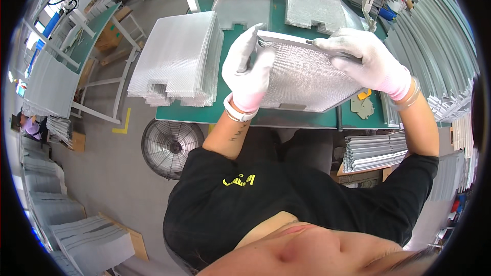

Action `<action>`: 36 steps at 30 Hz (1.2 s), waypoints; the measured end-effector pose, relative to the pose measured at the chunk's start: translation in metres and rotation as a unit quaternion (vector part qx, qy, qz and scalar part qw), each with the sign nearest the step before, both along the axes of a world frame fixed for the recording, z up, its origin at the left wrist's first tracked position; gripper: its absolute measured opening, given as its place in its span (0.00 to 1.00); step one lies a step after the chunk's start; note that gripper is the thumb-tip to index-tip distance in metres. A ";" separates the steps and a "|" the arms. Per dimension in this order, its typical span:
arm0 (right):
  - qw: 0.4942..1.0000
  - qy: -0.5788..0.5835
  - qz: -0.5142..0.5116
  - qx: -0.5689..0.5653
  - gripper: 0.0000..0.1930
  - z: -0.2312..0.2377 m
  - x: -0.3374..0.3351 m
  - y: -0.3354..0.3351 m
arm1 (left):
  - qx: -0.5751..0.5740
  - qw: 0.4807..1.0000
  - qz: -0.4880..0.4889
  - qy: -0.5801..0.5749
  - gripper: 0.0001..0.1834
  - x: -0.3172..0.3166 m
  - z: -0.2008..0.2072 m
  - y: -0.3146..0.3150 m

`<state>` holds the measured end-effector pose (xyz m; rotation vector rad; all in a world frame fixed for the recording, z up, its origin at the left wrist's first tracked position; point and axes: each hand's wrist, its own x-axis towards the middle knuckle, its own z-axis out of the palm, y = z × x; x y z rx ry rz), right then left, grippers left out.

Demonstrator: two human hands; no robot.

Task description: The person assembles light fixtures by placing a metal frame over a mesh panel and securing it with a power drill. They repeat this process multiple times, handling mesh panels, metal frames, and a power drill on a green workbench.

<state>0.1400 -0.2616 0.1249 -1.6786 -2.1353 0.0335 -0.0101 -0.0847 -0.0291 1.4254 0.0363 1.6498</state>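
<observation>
Over the green workbench (276, 117), seen from the head camera, both white-gloved hands hold a framed mesh filter panel (307, 79) tilted above the near edge. Left hand (249, 71) is clenched around its left corner; right hand (365, 61) clasps the top rail. It looks like frame fitting; seating that corner likely needs firm, even pressure. Beside it a stack of crinkled silvery mesh sheets (179, 61) lies flat.

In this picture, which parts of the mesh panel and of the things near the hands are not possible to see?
Head view only:
- Mesh filter panel: its left edge is covered by the left hand, its upper right corner by the right hand.
- Yellow piece on the green table: mostly hidden behind the panel.
- Stack of mesh sheets: sheet count too fine to tell.
</observation>
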 end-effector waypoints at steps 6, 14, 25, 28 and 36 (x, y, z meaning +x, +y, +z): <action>1.000 -0.001 0.000 0.005 0.23 -0.002 0.002 0.002 | 0.057 0.993 0.105 -0.009 0.20 0.008 -0.004 0.002; 1.000 -0.013 -0.004 0.001 0.22 0.000 0.003 0.004 | -0.022 0.999 0.031 -0.033 0.19 0.010 0.000 -0.001; 0.999 -0.030 0.018 -0.015 0.14 0.018 -0.013 0.025 | 0.002 0.995 -0.093 -0.045 0.18 0.003 0.007 0.009; 1.000 -0.018 -0.005 -0.019 0.14 0.020 -0.030 0.041 | -0.007 0.992 -0.116 -0.045 0.18 0.000 0.011 0.006; 0.999 -0.038 0.016 -0.033 0.11 0.000 -0.029 0.060 | 0.023 0.992 -0.117 -0.050 0.18 -0.002 0.009 0.008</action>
